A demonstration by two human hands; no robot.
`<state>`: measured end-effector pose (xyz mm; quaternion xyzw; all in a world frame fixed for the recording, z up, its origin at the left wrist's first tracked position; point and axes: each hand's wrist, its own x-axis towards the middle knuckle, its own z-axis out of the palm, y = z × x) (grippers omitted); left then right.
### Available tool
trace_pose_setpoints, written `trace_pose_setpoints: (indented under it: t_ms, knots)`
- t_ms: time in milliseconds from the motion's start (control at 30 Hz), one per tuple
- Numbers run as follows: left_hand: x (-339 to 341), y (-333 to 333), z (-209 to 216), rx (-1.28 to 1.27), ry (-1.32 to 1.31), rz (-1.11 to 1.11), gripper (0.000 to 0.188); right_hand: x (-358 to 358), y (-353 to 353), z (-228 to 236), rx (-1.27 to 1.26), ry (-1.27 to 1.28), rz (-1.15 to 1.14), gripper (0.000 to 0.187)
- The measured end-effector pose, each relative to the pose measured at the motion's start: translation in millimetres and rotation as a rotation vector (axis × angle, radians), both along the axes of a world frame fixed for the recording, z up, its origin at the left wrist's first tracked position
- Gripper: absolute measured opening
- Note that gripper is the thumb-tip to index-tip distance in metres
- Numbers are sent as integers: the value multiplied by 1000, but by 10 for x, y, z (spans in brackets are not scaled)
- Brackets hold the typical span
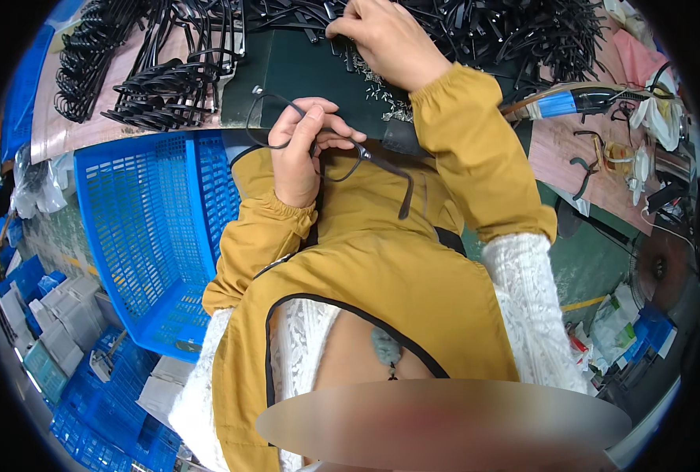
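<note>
My left hand [301, 145] is closed around a black eyeglass frame [265, 96] above my lap, gripping it near the bridge. One temple arm [401, 189] hangs from the frame's right side. My right hand [393, 43] reaches over the dark green work mat [287, 67], at the near edge of a heap of loose black temple arms [491, 35]. Its thumb and fingers are bent together, and whatever lies between them is too small or hidden to name. Beneath that wrist, small silver screws [381, 96] are scattered on the mat.
Rows of black eyeglass frames [169, 90] stand on the table's left. A blue plastic basket [141, 236] sits against the table by my left arm. To the right lies a black powered screwdriver [590, 98] with a blue band; beyond it are pliers [582, 177].
</note>
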<state>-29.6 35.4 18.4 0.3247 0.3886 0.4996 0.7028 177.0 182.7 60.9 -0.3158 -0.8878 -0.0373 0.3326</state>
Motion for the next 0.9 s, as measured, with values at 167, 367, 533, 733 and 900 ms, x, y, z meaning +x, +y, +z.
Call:
trace_pose_setpoints:
  t_ms: [167,367,533,733,900]
  knots:
    - [46,7,-8,-15,67,40,53,-52,118,49,-326,439,132,14]
    - [2,106,188,-168,23,-53,71,158,-1072,395,-625,1360,94,14]
    - [213,9,233,-430,-110,-591,61,395,-1805,-107,-806,1241,-334,10]
    - [460,-167,179,-561,-105,-763,47,467,-1898,-341,-759,950,-442,11]
    - [468,-143,194,-491,-84,-731,46,418,-1797,-423,-808,1027,-267,10]
